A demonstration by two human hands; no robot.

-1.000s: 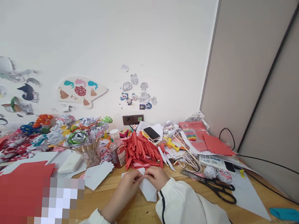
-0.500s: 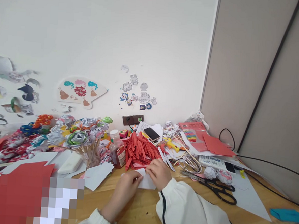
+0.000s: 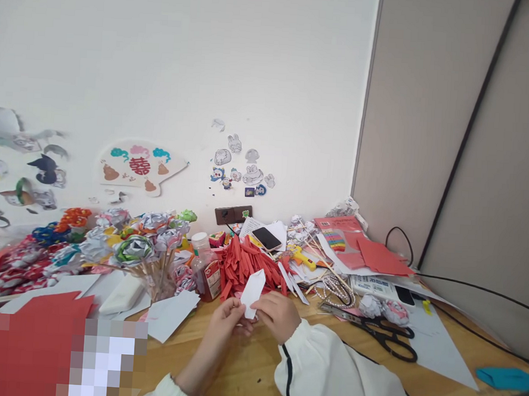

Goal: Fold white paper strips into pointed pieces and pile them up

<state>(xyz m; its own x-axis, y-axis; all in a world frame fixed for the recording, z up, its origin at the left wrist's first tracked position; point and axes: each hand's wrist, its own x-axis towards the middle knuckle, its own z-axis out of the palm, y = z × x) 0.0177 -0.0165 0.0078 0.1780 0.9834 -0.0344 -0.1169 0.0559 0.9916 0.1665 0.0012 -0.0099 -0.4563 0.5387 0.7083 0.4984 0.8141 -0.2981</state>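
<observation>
Hands [image 3: 227, 321] [image 3: 277, 314] pinch paper strip [image 3: 253, 285]; jar [image 3: 160, 288] holds flower sticks [image 3: 158, 264].

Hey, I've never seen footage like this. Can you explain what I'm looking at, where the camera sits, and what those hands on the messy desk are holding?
There is no machine here. One camera, worn on a person's head, looks forward and down at their own bare hands. The left hand and right hand together pinch a folded white paper, held just above the wooden table. Behind it lies a heap of red paper strips. Paper flowers on sticks stand to the left, and black scissors lie to the right.
</observation>
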